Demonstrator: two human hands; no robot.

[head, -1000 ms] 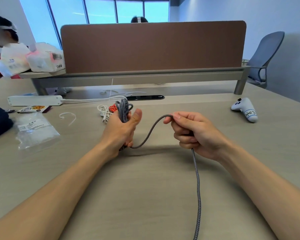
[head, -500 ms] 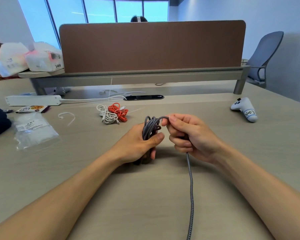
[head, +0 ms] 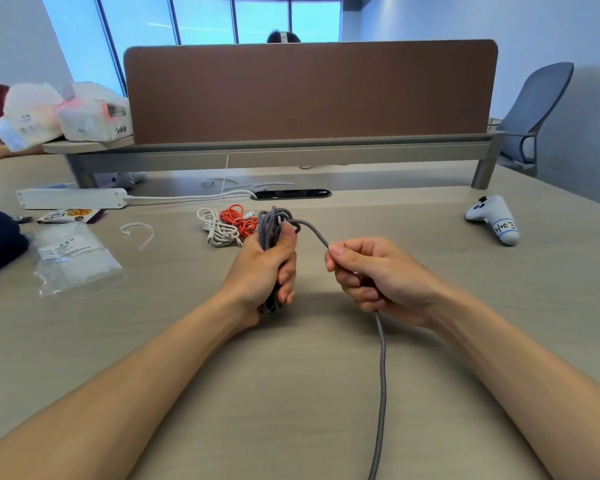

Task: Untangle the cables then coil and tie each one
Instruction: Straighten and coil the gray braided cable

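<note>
- Grey braided cable [head: 381, 358], partly wound into a bundle of loops, is held upright in the left hand [head: 260, 271] above a pale wood-grain desk [head: 291, 393].
- The left hand's fingers curl round the middle of the bundle and the thumb presses against its upper part; loops stick out above and below the fist.
- One strand leaves the top of the bundle and slopes down to the right hand [head: 374, 275], which pinches it between thumb and forefinger, the other fingers curled round it.
- Below the right hand the free length of cable hangs down, then trails across the desk toward the viewer and out of the bottom edge.
- Just behind the left hand lie a coiled white cable [head: 219, 228] and a coiled orange cable [head: 238, 218], touching each other.
- Further left on the desk: a loose white cable tie [head: 137, 230], a clear plastic bag [head: 73, 261], a snack packet [head: 70, 214] and a white power strip [head: 71, 198].
- Far right lies a white game controller [head: 496, 218] with a handwritten label.
- A brown divider panel [head: 309, 91] stands across the back of the desk, a grey office chair [head: 534, 109] beyond it to the right.
</note>
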